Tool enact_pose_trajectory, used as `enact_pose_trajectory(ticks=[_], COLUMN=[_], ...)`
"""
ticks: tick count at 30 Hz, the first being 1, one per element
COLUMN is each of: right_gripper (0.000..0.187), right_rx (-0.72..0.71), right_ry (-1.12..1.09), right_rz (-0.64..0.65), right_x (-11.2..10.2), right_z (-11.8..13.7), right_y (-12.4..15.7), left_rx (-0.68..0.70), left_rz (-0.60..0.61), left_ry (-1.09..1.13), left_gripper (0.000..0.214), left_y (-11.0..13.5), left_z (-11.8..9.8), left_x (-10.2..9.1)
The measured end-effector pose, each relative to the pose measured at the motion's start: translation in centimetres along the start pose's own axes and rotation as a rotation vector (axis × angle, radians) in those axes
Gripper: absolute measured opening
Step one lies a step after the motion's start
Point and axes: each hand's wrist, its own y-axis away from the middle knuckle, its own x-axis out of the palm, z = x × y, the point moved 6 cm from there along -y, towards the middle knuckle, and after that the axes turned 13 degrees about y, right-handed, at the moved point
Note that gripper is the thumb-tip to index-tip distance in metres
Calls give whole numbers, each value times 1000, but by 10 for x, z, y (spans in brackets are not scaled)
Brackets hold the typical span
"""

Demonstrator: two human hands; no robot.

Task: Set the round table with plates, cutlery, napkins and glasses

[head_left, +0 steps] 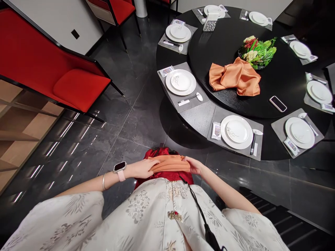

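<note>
An orange cloth napkin, gathered into lengthwise folds, is stretched between my two hands in front of my waist. My left hand, below a wrist with a smartwatch, grips its left end. At the right end the fingers of my right hand pinch the cloth. More orange napkins lie crumpled in a heap on the black turntable, beyond my hands. The closest place setting has a white plate on a grey placemat.
Several more settings ring the round black table. A flower arrangement, a phone and a white napkin holder stand or lie on the turntable. Red chairs are on the left, over a dark tiled floor.
</note>
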Motion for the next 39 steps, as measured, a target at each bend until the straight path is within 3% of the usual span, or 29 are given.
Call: enact_pose_trajectory(ticks=[4, 7, 12, 16, 19, 22, 27, 29, 31, 32, 35, 37, 39], right_gripper=[10, 16, 32, 34, 33, 29, 34, 35, 36, 37, 40, 42, 45], right_rx=[54, -31, -182, -229, -319, -321, -307, -433, -597, -655, -729, -784, -838], right_ry=[-419, -536, -681, -763, -782, -768, -682, -653, -606, -556, -384, -385, -468], right_rz=[49, 61, 110, 109, 100, 42, -93, -202, -405, -516, -740, -769, -717], right_x=[-2, 4, 52, 82, 86, 86, 87, 85, 83, 83, 83, 74, 57], right_z=[32, 50, 64, 74, 83, 82, 73, 75, 78, 78, 79, 81, 85], right_y=[3, 20, 29, 17, 17, 20, 15, 13, 14, 15, 20, 27, 34], left_rx=[-201, -271, 11, 120, 83, 24, 95, 119, 153, 181, 219, 176, 100], left_rz=[-151, -283, -622, -773, -833, -873, -809, -682, -565, -563, -755, -839, -813], left_ry=[-182, -209, 151, 332, 320, 406, 952, 1248, 1481, 1533, 1479, 1453, 1513], left_gripper=[50, 34, 32, 31, 28, 30, 26, 29, 34, 37, 52, 57, 51], left_y=[-35, -52, -60, -58, -57, -58, -65, -68, -69, -68, -63, -61, -60], left_z=[-20, -26, -42, -48, -45, -34, -19, -19, -24, -27, -27, -23, -18], left_x=[5, -13, -77, -97, -95, -90, -75, -61, -44, -37, -29, -30, -33])
